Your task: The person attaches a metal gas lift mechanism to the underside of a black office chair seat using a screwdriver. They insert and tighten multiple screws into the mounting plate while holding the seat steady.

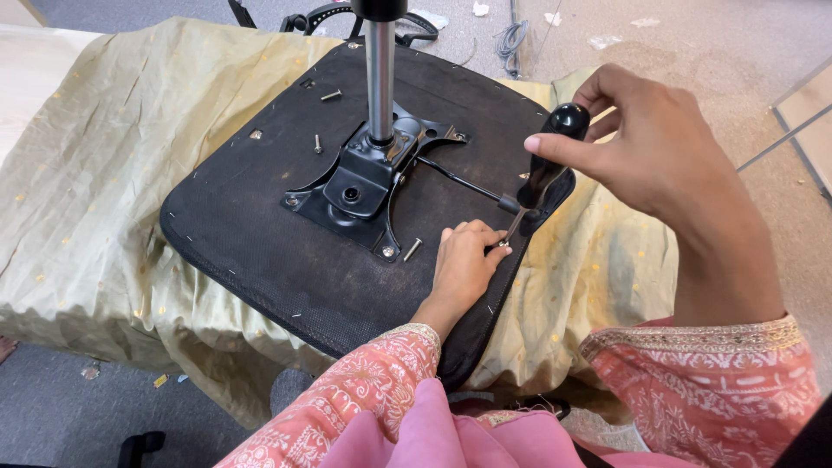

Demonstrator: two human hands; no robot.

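Observation:
An upturned black chair seat (260,251) lies on an olive-gold cloth (104,173). A black metal mounting plate (364,178) with a chrome gas cylinder (380,78) stands bolted at its middle. My right hand (641,143) grips the black handle of a screwdriver (548,165), whose tip points down at the seat's right edge. My left hand (464,264) pinches a small screw at that tip, fingers resting on the seat. A thin black lever rod (459,180) runs from the plate toward the screwdriver.
Loose screws lie on the seat: one (331,95) near the top, one (317,143) left of the plate, one (412,250) below it. The black chair base (347,19) and a grey cable (511,39) lie on the carpet behind. A glass panel edge (784,139) stands right.

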